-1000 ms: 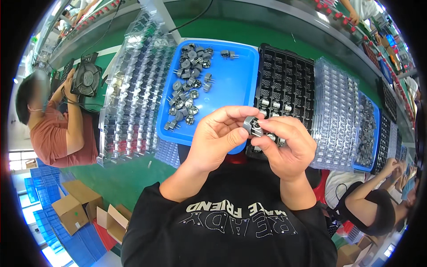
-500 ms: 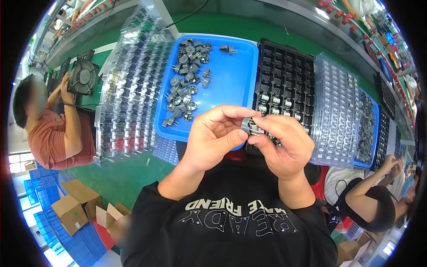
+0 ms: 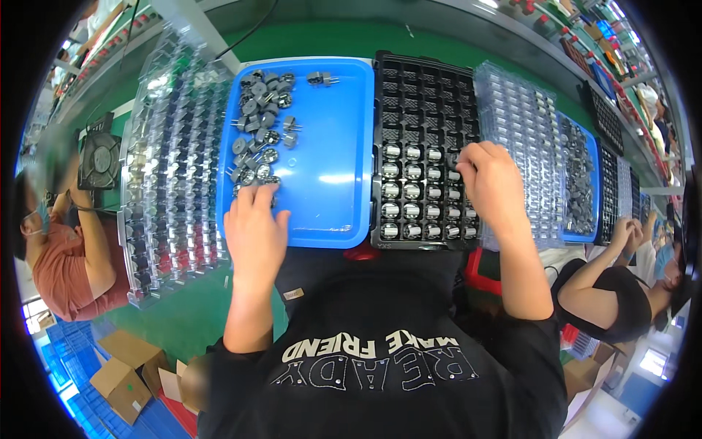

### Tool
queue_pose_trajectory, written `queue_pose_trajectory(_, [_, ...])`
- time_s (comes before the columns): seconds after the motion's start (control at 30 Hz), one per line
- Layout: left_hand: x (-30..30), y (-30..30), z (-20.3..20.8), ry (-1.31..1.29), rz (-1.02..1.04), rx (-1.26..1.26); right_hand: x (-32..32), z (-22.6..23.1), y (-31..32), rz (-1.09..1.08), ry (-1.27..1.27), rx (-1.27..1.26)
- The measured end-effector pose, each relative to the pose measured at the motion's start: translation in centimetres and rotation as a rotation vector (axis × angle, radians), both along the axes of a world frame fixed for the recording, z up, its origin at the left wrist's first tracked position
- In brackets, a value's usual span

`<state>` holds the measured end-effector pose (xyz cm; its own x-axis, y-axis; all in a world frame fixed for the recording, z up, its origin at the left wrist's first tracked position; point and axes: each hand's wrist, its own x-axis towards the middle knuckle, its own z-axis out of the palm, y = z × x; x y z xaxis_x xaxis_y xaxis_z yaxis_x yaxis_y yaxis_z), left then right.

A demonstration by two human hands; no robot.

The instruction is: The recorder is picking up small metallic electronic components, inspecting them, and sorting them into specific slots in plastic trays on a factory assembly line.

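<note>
Small round grey parts with metal pins (image 3: 257, 102) lie in a loose pile along the left side of a blue tray (image 3: 329, 154). My left hand (image 3: 254, 230) is over the near end of that pile, thumb spread from the fingers, its fingertips at the parts. A black compartment tray (image 3: 424, 95) stands to the right, its nearer rows filled with silver-faced parts (image 3: 413, 190). At that tray's right side, my right hand (image 3: 493, 179) pinches a small part over a pocket. The fingers mostly hide this part.
Stacked clear plastic trays (image 3: 175, 168) stand left of the blue tray, and more clear trays (image 3: 519, 139) right of the black one. Another blue tray (image 3: 581, 183) of parts lies farther right. People work on both sides; cardboard boxes (image 3: 124, 373) sit at lower left.
My hands were together holding a part before my chest. They have separated: the left went to the pile in the blue tray, the right to the black tray. The view has shifted.
</note>
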<state>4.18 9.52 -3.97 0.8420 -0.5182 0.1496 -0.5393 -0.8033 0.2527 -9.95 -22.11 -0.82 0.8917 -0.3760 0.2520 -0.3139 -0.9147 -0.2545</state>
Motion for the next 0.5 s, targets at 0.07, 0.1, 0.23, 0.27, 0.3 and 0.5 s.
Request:
queue_pose_trajectory(0.07, [0.5,0.2,-0.8,0.017,0.018,-0.021,0.1,-0.9,-1.6,0.041,-0.003,-0.055])
queue_pose_trajectory(0.1, [0.6,0.3,-1.1,0.018,0.018,-0.022,0.3,-1.4,-2.1,0.123,0.009,-0.062])
queue_pose_trajectory(0.23, [0.7,-0.1,-1.6,0.011,-0.006,-0.042,0.4,-3.5,-2.5,0.177,-0.025,-0.067])
queue_pose_trajectory(0.27, [0.6,-0.2,-1.6,0.014,-0.012,-0.056,0.4,-3.8,-2.5,0.160,-0.045,-0.051])
queue_pose_trajectory(0.3, [0.6,-0.2,-1.5,0.003,-0.036,-0.067,0.4,-3.9,-2.4,0.137,-0.018,-0.106])
queue_pose_trajectory(0.5, [-0.3,-0.3,0.0,-0.007,-0.092,-0.287,-0.5,-1.5,-6.4,0.205,-0.098,-0.005])
